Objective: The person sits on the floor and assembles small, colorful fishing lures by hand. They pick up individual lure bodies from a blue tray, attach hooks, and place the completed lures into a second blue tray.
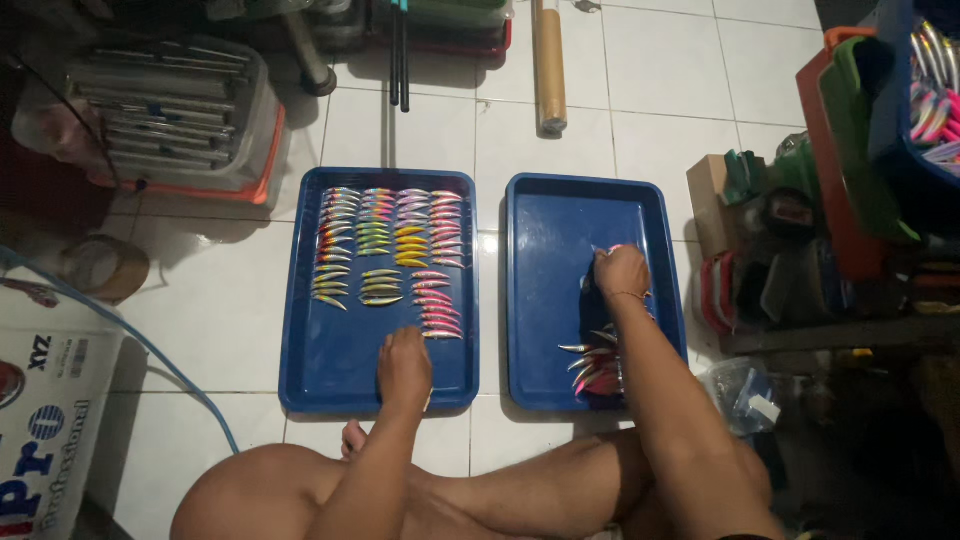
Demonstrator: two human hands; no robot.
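Two blue trays (345, 365); four lure columns (385, 245) (left tray); two hands.

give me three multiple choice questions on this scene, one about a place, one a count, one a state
1. Where do the sorted rows of lures lie?
A. left tray
B. right tray
C. floor tiles

2. How many blue trays are on the floor?
A. one
B. two
C. three

3. What is the left hand doing?
A. raised in the air
B. gripping the wooden pole
C. resting on the left tray

Answers: 1 A, the rows fill the left tray. 2 B, left tray and right tray lie side by side. 3 C, it lies low on that tray.
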